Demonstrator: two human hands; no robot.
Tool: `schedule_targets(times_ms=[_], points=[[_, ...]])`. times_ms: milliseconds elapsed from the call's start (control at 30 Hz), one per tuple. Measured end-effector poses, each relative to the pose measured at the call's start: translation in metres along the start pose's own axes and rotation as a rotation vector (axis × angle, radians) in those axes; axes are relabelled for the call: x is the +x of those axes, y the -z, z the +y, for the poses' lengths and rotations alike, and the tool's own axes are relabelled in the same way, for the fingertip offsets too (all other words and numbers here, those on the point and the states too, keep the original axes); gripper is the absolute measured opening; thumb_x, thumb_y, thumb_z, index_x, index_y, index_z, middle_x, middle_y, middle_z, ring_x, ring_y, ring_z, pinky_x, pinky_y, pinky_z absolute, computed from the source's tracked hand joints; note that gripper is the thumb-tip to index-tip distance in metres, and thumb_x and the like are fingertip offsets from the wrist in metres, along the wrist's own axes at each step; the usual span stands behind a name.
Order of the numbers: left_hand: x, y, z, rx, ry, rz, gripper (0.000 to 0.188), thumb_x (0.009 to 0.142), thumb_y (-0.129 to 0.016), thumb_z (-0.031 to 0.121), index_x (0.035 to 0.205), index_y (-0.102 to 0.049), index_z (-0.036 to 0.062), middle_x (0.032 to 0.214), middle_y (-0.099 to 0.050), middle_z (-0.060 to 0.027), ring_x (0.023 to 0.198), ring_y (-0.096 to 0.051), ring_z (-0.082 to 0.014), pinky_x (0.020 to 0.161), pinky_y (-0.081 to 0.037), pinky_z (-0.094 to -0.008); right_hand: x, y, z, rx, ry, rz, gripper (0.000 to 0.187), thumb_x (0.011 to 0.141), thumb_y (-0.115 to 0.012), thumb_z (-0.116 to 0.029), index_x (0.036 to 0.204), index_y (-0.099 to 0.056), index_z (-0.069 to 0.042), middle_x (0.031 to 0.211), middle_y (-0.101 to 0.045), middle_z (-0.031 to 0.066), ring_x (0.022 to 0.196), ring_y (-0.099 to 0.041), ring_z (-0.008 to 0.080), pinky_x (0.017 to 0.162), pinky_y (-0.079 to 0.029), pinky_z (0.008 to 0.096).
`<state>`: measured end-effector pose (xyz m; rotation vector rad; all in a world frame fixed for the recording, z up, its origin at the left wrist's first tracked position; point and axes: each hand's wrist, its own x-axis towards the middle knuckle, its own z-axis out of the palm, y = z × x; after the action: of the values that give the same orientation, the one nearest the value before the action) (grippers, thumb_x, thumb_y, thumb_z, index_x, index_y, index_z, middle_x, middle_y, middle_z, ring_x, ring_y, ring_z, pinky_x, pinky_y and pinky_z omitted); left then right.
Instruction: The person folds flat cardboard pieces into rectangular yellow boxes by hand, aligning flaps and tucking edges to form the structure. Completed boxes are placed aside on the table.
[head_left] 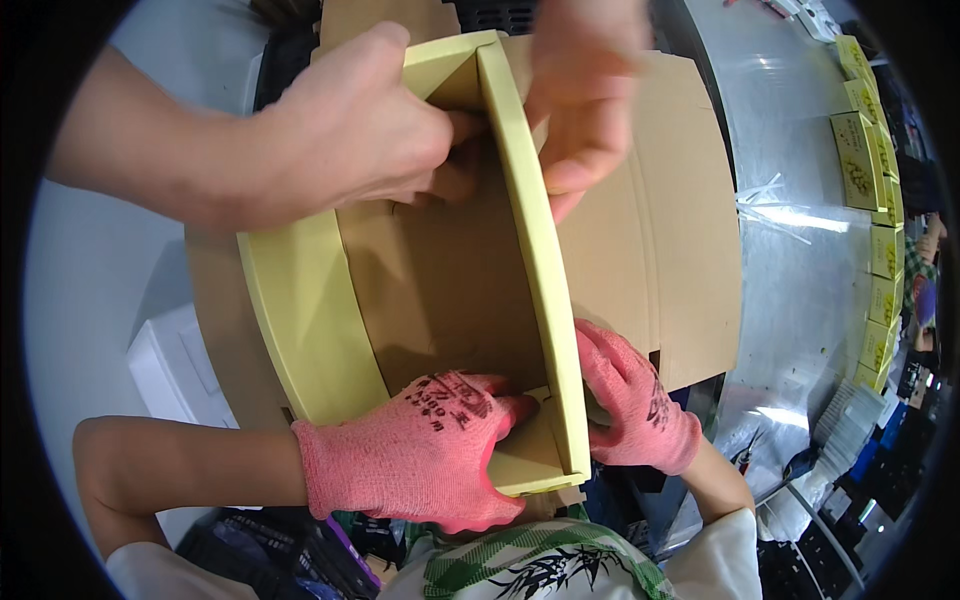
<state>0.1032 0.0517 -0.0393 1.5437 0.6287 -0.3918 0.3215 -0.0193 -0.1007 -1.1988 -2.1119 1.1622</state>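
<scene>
Open yellow-walled box point(305, 330) lay on brown cardboard point(670, 230), four hands at it; step in hand, as I judged it, was squaring the near right corner; left hand point(420, 440), in a pink glove, had its grip on the near wall point(535, 468) — fingers inside the corner, thumb outside; right hand point(640, 405), gloved alike, lay against the outer face of the right wall point(535, 250), fingers extended, though whether it pinched or merely braced I could not tell; good practice called for inside and outside pressure to meet at the fold, so the wall stood straight rather than bowing; a co-worker's bare hand point(350, 130) reached into the far end, the other bare hand point(585, 120) blurred beside the right wall; matching their push seemed wise — uneven force could skew the box or crease its thin edge.
</scene>
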Motion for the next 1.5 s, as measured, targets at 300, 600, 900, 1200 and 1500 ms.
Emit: schedule_targets(times_ms=[300,600,900,1200,1500], points=[[0.004,-0.012,-0.006,0.403,-0.25,0.173,0.028,0.067,-0.069,0.028,0.074,-0.059,0.0023,0.069,-0.06,-0.0122,0.069,-0.062,-0.0282,0.064,-0.05,-0.0388,0.008,-0.01,-0.063,-0.525,0.242,0.515,0.029,0.07,-0.065,-0.011,0.099,-0.066,-0.009,0.102,-0.065,0.0164,0.088,-0.064,0.027,0.075,-0.054,0.0366],[-0.062,-0.036,0.0,0.766,-0.196,0.881,0.047,0.064,-0.073,0.046,0.08,-0.062,0.0032,0.105,-0.059,-0.0154,0.094,-0.058,-0.0334,0.079,-0.049,-0.0415,0.034,0.016,-0.102,-0.942,0.356,-0.14,0.055,0.073,-0.059,-0.02,0.127,-0.053,-0.008,0.067,-0.05,-0.001,0.071,-0.055,0.0165,0.092,-0.047,0.0347],[-0.027,-0.113,-0.119,-0.973,-0.339,1.187,0.08,0.092,-0.042,0.052,0.149,-0.01,0.006,0.148,-0.025,-0.012,0.134,-0.028,-0.0258,0.11,-0.025,-0.0404,0.124,-0.009,-0.138,-0.898,0.157,-1.243,0.075,0.065,-0.06,-0.026,0.137,-0.042,-0.01,0.098,-0.054,0.0097,0.103,-0.05,0.0272,0.093,-0.042,0.0395],[-0.026,-0.099,-0.115,-0.985,-0.462,1.032,0.091,0.09,-0.037,0.063,0.151,-0.003,0.0048,0.154,-0.009,-0.0139,0.142,-0.012,-0.0268,0.114,-0.014,-0.0407,0.139,-0.027,-0.113,-0.531,-0.101,-1.332,0.087,0.063,-0.066,-0.022,0.143,-0.034,-0.012,0.123,-0.047,0.0143,0.11,-0.05,0.0315,0.093,-0.045,0.0418],[-0.087,-0.07,-0.148,-0.891,-1.06,1.355,0.062,0.101,-0.026,0.048,0.148,-0.023,0.0077,0.149,-0.033,-0.0062,0.134,-0.034,-0.0218,0.115,-0.022,-0.0376,0.154,-0.017,-0.112,-0.459,-0.178,-1.448,0.086,0.063,-0.065,-0.02,0.142,-0.034,-0.014,0.129,-0.044,0.0142,0.114,-0.049,0.0326,0.093,-0.047,0.0454]])
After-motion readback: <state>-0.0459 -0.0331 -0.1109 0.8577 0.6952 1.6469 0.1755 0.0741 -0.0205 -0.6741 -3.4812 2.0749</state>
